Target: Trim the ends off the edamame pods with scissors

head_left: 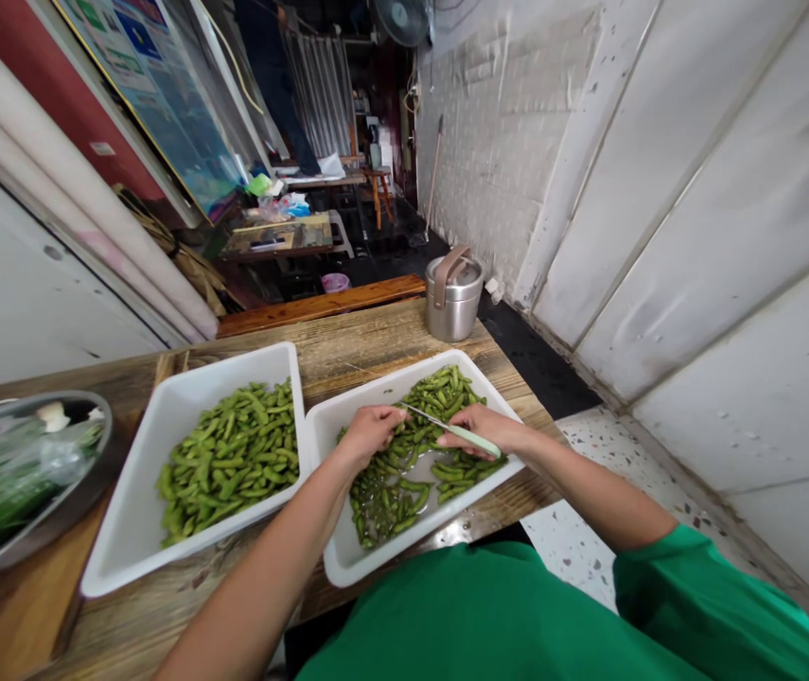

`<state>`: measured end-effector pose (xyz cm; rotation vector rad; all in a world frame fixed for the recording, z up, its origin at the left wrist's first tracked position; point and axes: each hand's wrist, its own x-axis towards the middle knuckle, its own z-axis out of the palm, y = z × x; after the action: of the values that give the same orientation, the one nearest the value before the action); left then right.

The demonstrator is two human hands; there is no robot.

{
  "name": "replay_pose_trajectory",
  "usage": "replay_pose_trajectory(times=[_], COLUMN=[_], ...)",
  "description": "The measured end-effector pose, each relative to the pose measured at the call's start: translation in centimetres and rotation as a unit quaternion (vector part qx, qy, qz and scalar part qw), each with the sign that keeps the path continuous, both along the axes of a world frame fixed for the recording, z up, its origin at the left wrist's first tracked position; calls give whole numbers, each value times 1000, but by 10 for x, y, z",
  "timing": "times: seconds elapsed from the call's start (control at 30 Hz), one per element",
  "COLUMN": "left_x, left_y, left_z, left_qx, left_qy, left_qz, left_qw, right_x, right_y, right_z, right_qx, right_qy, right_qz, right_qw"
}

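Observation:
My right hand [479, 427] grips a pair of scissors [471, 438] with pale green handles, their metal blades pointing left. At the blade tips, my left hand [374, 430] is closed in a pinch on an edamame pod, mostly hidden by the fingers. Both hands are above the right white tray [347, 566], where green edamame pods [386, 506] lie in loose heaps around a patch of bare wet bottom. To its left, a second white tray [195, 383] holds a broad pile of edamame pods [237, 454].
A steel pot with a brown handle [453, 298] stands at the wooden table's [347, 350] far right corner. On the left, a metal bowl [84, 473] contains green vegetables in plastic. Beyond are a wooden bench [325, 305], a cluttered low table and a standing person's legs [287, 104].

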<state>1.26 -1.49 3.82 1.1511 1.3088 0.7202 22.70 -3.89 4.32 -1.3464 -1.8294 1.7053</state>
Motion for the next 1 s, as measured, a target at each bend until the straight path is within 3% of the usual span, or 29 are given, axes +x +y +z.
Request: replay_pose_trajectory(times=[0.17,0.23,0.3,0.37,0.47,0.53,0.6,0.67,0.77,0.9,1.0], left_x=[-8,-10,-10,-8,-1,3,5,5,2,-4,-7], left_y=[12,14,15,14,12,13,15,17,20,18,15], left_z=[5,4,0,-6,-15,-19,-21,-21,-17,-9,-5], left_qx=[-28,-52,-21,65,191,232,246,252,236,117,41], left_qy=[-147,-146,-76,49,247,337,384,396,351,179,79], left_qz=[88,97,82,40,-55,-101,-118,-113,-66,-13,-11], left_qw=[985,983,994,996,948,907,882,876,904,977,996], right_x=[-1,-2,-3,-3,-3,-2,-2,-2,-3,-4,-3], right_y=[0,-1,-3,-4,-5,-5,-5,-5,-5,-4,-3], right_z=[7,12,17,19,19,18,19,20,21,19,17], right_qx=[-9,-24,-31,-28,-24,-26,-28,-26,-26,-33,-35], right_qy=[56,73,86,97,107,107,103,97,90,77,61], right_qz=[-37,-42,-35,-35,-43,-44,-40,-32,-34,-43,-23], right_qw=[998,996,995,994,993,993,993,994,995,996,997])
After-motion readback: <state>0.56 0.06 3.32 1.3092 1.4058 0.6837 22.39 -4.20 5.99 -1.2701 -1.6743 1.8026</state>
